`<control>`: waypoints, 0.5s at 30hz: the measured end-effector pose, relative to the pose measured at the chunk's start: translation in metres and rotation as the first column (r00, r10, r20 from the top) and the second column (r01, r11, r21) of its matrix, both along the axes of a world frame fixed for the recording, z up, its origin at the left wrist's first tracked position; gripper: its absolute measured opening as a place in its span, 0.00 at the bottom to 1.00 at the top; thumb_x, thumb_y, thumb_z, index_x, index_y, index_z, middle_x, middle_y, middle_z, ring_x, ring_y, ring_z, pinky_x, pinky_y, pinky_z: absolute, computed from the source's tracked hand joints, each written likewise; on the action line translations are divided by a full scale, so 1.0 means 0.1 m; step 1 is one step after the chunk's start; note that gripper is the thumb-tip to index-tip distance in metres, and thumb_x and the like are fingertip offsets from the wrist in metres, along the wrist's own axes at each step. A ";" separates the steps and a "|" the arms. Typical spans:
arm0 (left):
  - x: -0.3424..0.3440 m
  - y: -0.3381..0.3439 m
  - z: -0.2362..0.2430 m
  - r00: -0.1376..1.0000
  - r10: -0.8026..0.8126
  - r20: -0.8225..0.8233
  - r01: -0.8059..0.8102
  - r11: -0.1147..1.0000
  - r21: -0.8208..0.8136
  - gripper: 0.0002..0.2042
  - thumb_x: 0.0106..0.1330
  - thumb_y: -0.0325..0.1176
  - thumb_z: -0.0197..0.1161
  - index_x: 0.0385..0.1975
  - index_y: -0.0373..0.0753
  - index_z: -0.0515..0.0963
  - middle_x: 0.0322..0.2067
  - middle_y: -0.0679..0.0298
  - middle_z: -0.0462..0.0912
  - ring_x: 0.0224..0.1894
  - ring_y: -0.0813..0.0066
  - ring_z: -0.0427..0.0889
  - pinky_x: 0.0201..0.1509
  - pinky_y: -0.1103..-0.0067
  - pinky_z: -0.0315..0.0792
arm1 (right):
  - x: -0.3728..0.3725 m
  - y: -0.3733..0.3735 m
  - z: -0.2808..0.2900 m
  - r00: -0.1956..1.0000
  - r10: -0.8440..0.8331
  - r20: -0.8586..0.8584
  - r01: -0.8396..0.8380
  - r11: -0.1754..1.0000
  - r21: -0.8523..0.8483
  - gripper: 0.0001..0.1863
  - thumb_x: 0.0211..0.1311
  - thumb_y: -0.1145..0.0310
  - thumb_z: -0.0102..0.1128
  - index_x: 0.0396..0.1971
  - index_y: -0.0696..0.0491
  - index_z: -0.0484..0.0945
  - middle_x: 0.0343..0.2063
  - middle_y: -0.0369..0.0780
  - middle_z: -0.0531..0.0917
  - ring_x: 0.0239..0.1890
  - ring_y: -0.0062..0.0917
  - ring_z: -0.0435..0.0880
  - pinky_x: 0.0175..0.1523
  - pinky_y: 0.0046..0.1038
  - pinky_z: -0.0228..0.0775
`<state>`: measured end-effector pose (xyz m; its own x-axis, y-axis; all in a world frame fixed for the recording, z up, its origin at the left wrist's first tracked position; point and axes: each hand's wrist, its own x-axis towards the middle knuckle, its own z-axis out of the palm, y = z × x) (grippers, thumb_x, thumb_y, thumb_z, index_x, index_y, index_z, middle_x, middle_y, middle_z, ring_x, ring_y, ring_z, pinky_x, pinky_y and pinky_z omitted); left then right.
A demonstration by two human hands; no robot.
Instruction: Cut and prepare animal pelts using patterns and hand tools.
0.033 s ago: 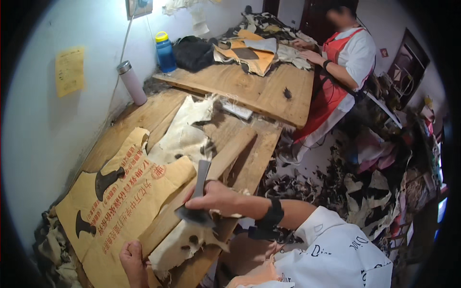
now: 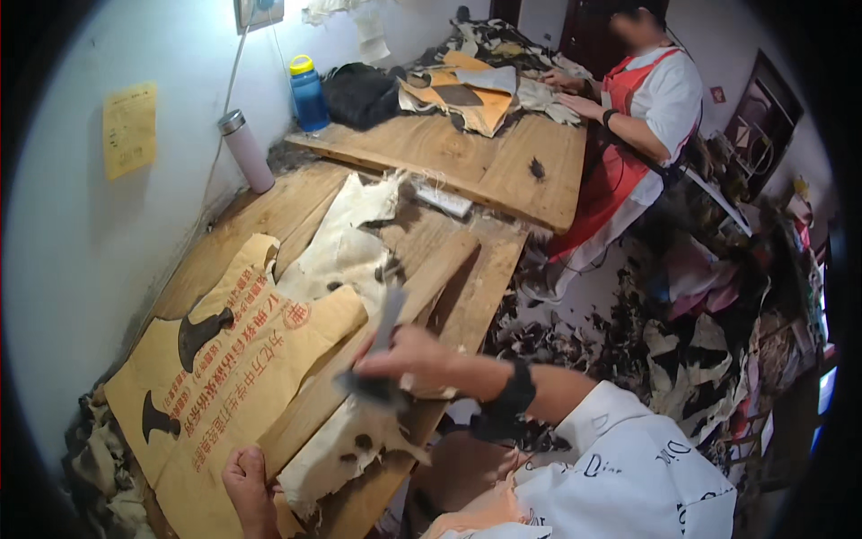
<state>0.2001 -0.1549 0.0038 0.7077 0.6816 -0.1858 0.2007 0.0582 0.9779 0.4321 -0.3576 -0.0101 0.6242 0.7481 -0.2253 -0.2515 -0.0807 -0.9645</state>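
The person's right hand [image 2: 413, 357] was closed around a grey tool with a flared blade [image 2: 370, 391], its shank pointing up. The tool, blurred, was above the wooden board [image 2: 440, 277], which lay slantwise along the right-hand part of the wooden tabletop [image 2: 494, 278]. The blade was close to the board's right edge; I cannot tell whether it touched anything. Pale hide [image 2: 341, 454] with dark spots showed from under that edge, near the tabletop's near right corner. More pale hide [image 2: 332, 251] lay beyond the board, toward the tabletop's far edge; I cannot tell whether the two were one piece.

The left hand [image 2: 247, 472] was at the near end of the board, thumb uppermost and fingers curled in beside the hide's edge. Whether it gripped the hide or the board, I cannot tell.

Left of the board, a yellow paper sheet [image 2: 247, 395] with red print covered the near left part of the tabletop. Two dark crescent-shaped blades rested on it: the larger blade [image 2: 202, 337] farther off, the smaller blade [image 2: 159, 416] nearer. A pink flask [image 2: 247, 153] stood by the tabletop's far left corner. Past the far edge, at a second table [image 2: 503, 166], a co-worker in a red apron [image 2: 642, 126] had both hands on pale hide pieces [image 2: 543, 97].
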 end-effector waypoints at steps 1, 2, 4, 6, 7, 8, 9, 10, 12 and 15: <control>-0.01 -0.02 0.03 1.000 -0.003 -0.013 0.003 1.000 0.002 0.09 0.63 0.35 0.54 0.27 0.37 0.70 0.15 0.72 0.67 0.11 0.88 0.65 0.08 0.89 0.60 | 0.16 -0.11 -0.12 0.992 -0.129 -0.012 0.129 0.990 0.049 0.07 0.48 0.70 0.62 0.28 0.56 0.78 0.26 0.36 0.80 0.29 0.17 0.78 0.34 0.20 0.69; -0.01 -0.05 0.04 1.000 0.004 -0.003 -0.004 1.000 -0.028 0.09 0.63 0.35 0.54 0.26 0.37 0.69 0.15 0.72 0.68 0.11 0.88 0.65 0.08 0.89 0.60 | 0.40 -0.27 -0.17 0.952 -0.299 0.059 0.299 0.954 0.008 0.07 0.46 0.70 0.62 0.27 0.55 0.79 0.25 0.36 0.81 0.28 0.18 0.79 0.32 0.22 0.71; -0.02 -0.10 0.01 1.000 -0.005 0.007 0.006 0.998 -0.064 0.09 0.63 0.35 0.55 0.25 0.37 0.68 0.16 0.71 0.68 0.11 0.88 0.65 0.09 0.90 0.60 | 0.91 -0.69 -0.29 0.811 -0.555 0.184 0.562 0.827 0.016 0.07 0.44 0.70 0.62 0.26 0.55 0.79 0.24 0.37 0.81 0.26 0.20 0.80 0.30 0.24 0.73; -0.05 -0.07 -0.07 1.000 -0.002 0.028 0.003 0.998 -0.055 0.09 0.63 0.36 0.55 0.26 0.37 0.68 0.17 0.70 0.70 0.11 0.88 0.67 0.09 0.90 0.61 | 0.79 -0.57 -0.27 0.786 -0.592 0.179 0.607 0.794 -0.041 0.08 0.44 0.70 0.63 0.26 0.55 0.79 0.23 0.37 0.81 0.24 0.21 0.80 0.29 0.23 0.73; -0.08 -0.05 -0.06 1.000 0.003 0.015 -0.002 0.999 -0.054 0.09 0.63 0.36 0.55 0.26 0.37 0.68 0.17 0.70 0.70 0.11 0.88 0.67 0.09 0.90 0.61 | 0.48 -0.36 -0.16 0.886 -0.463 0.006 0.463 0.886 0.030 0.08 0.44 0.70 0.64 0.27 0.55 0.79 0.24 0.36 0.81 0.25 0.20 0.80 0.31 0.22 0.72; -0.10 -0.03 -0.03 1.000 0.014 0.024 -0.013 0.998 -0.061 0.09 0.63 0.35 0.55 0.26 0.37 0.69 0.17 0.70 0.70 0.12 0.88 0.67 0.09 0.90 0.61 | 0.18 -0.18 -0.13 0.942 -0.334 0.021 0.330 0.938 0.108 0.08 0.44 0.70 0.64 0.27 0.54 0.79 0.24 0.36 0.81 0.26 0.20 0.79 0.32 0.22 0.72; -0.07 -0.03 0.00 0.999 0.028 0.042 -0.025 0.998 -0.065 0.09 0.63 0.35 0.55 0.26 0.37 0.69 0.17 0.70 0.70 0.12 0.88 0.67 0.09 0.91 0.61 | 0.05 -0.08 -0.11 0.978 -0.200 0.056 0.186 0.964 0.189 0.09 0.44 0.70 0.65 0.27 0.54 0.79 0.25 0.36 0.80 0.27 0.19 0.79 0.34 0.22 0.71; -0.05 -0.04 0.03 0.999 0.031 0.039 -0.029 0.997 -0.065 0.09 0.63 0.35 0.55 0.26 0.37 0.69 0.17 0.70 0.70 0.12 0.88 0.67 0.09 0.91 0.61 | 0.09 -0.10 -0.10 0.979 -0.196 0.052 0.183 0.965 0.189 0.09 0.44 0.70 0.65 0.27 0.54 0.79 0.25 0.36 0.80 0.27 0.19 0.79 0.34 0.22 0.71; -0.04 -0.07 0.10 1.000 0.020 -0.007 -0.020 1.000 -0.020 0.10 0.63 0.38 0.54 0.24 0.41 0.69 0.16 0.73 0.69 0.12 0.90 0.65 0.10 0.92 0.60 | 0.28 -0.23 -0.09 0.961 -0.276 -0.011 0.276 0.958 0.076 0.08 0.43 0.70 0.65 0.26 0.54 0.79 0.26 0.36 0.80 0.29 0.19 0.78 0.37 0.23 0.71; -0.01 -0.14 0.06 0.999 0.037 0.001 -0.036 0.996 -0.076 0.09 0.63 0.35 0.55 0.26 0.36 0.70 0.17 0.71 0.70 0.12 0.89 0.68 0.09 0.91 0.61 | 1.13 -0.84 -0.29 0.721 -0.642 0.260 0.657 0.753 0.036 0.09 0.47 0.70 0.60 0.31 0.55 0.77 0.25 0.37 0.80 0.22 0.21 0.78 0.26 0.22 0.71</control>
<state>0.1988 -0.1688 0.0097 0.6830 0.6910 -0.2368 0.1951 0.1398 0.9708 0.5451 -0.4413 -0.0390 0.9911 0.1299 -0.0280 -0.0231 -0.0393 -0.9990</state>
